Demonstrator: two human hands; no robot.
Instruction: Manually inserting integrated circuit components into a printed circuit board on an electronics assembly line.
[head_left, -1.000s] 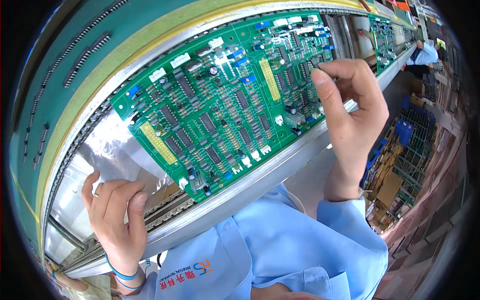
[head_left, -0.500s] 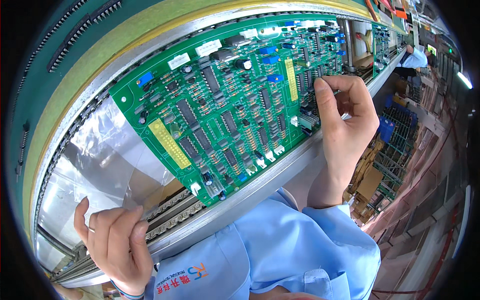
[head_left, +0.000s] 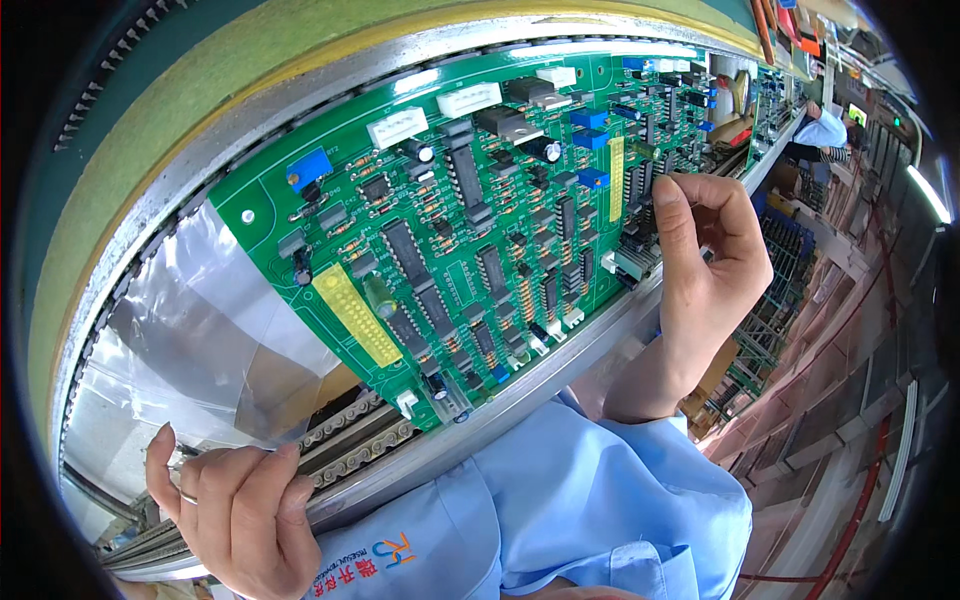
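Observation:
A large green circuit board (head_left: 460, 270) lies along the metal rail, crowded with black chips, resistors, blue trimmers and white connectors. Two yellow connectors stand out: one at the left corner (head_left: 357, 315), the other toward the right (head_left: 616, 180). My right hand (head_left: 715, 240) is over the board's right part, thumb and forefinger pinched beside a row of black chips; anything between the fingertips is hidden. My left hand (head_left: 240, 515) hovers near the rail's left end, loosely curled with the little finger apart. I see nothing in it, though some fingertips are turned away.
The near metal rail (head_left: 555, 370) and a chain track (head_left: 350, 440) run past the board. Clear plastic sheeting (head_left: 200, 340) lies below to the left. A green-yellow ledge (head_left: 200, 95) borders the far side. Another person (head_left: 825, 130) is at the far right.
The view has shifted closer, so the board appears larger and farther right. My right hand keeps its pinch over the same area; my left hand stays loosely curled.

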